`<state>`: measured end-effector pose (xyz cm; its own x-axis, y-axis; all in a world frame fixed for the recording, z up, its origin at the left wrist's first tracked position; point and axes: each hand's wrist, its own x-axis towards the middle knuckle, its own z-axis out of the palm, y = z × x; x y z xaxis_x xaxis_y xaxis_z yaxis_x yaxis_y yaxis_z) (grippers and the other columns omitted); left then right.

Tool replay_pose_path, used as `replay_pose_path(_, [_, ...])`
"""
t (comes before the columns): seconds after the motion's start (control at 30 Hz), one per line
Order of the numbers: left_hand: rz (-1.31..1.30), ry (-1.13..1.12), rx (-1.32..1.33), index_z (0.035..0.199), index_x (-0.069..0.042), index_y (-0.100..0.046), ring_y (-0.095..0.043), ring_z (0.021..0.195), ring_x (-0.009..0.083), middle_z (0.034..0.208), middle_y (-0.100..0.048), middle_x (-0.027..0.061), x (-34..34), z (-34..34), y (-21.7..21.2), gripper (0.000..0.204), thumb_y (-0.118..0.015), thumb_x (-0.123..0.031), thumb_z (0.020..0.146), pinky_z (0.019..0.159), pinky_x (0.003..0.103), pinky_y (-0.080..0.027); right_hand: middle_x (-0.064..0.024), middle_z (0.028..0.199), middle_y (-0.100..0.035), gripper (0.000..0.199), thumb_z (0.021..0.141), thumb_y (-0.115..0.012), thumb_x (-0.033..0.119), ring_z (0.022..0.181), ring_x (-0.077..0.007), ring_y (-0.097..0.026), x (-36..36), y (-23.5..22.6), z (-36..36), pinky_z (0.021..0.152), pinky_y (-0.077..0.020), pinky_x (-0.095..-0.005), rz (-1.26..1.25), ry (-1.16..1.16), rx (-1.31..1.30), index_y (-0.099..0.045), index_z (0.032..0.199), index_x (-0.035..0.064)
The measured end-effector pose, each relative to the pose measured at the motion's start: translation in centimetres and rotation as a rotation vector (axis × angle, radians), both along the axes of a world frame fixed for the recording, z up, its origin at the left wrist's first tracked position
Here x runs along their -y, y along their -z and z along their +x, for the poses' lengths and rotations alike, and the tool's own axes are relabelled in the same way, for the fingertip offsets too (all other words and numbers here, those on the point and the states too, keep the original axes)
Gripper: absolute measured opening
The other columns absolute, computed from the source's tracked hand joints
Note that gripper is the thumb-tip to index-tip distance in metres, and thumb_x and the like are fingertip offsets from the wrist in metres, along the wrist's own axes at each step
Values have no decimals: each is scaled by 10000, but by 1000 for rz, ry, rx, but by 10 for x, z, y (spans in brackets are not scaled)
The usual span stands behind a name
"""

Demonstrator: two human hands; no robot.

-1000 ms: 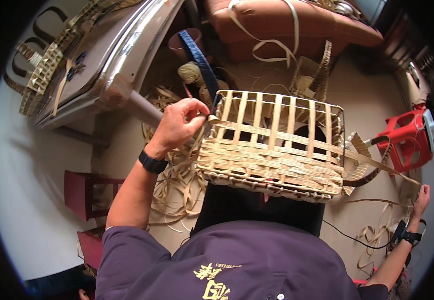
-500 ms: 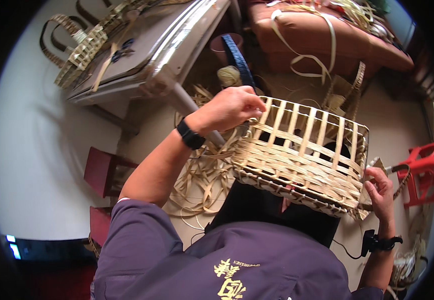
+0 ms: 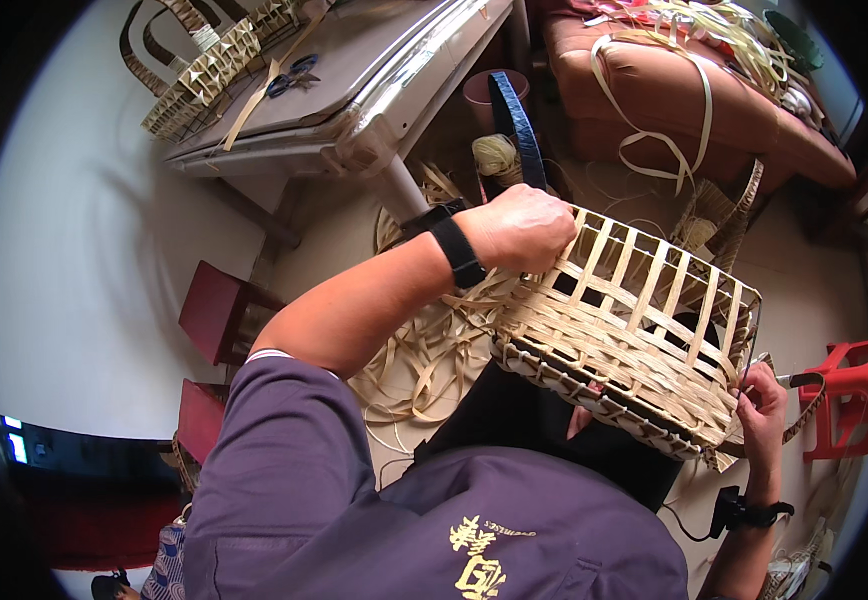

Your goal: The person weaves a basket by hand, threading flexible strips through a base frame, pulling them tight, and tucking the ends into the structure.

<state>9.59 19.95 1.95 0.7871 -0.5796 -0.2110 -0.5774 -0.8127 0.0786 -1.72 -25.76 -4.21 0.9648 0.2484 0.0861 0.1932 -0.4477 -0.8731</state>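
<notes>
A half-woven basket [image 3: 644, 335] of pale flat strips rests tilted over my lap. Its lower part is tightly woven, while upright strips and a wire-like frame show in the upper part. My left hand [image 3: 524, 228] is closed at the upper left corner, knuckles up, with its fingertips hidden behind the hand. At the right side, my right hand [image 3: 764, 402] pinches the basket's edge near its lower corner. Whether either hand also holds a loose strip is hidden.
Loose strips [image 3: 424, 365] lie heaped on the floor. A grey table [image 3: 304, 120] carries scissors [image 3: 292, 77] and a handled basket [image 3: 219, 68]. Nearby stand a pink bin [image 3: 481, 92], an orange-brown sofa [image 3: 644, 95] with more strips, a red plastic stool [image 3: 849, 395] and dark red stools [image 3: 216, 312].
My left hand has rolled over and closed at the basket's corner, where its fingers stood a little apart. My right fingers have come together on the right edge. The whole view has shifted.
</notes>
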Motion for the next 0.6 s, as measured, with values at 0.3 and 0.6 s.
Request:
replay_pose_path(0.3, [-702, -271, 345, 992, -73, -727, -702, 811, 180, 954, -684, 85, -10, -7, 21, 127, -634, -158, 1003, 735, 351, -581, -11, 873, -492, 135, 901, -684, -33, 818, -116, -467, -1, -7, 5, 753, -370, -244, 162, -109, -6, -565, 849, 3])
replay_pose_path(0.6, [-1863, -403, -97, 1253, -16, -639, -654, 821, 105, 905, -677, 37, -46, -5, -40, 187, -526, -33, 1105, 853, 282, -579, 22, 865, -478, 155, 980, -687, -4, 806, -77, -448, 52, 1, -38, 734, -356, -221, 93, -127, -55, -561, 891, 15])
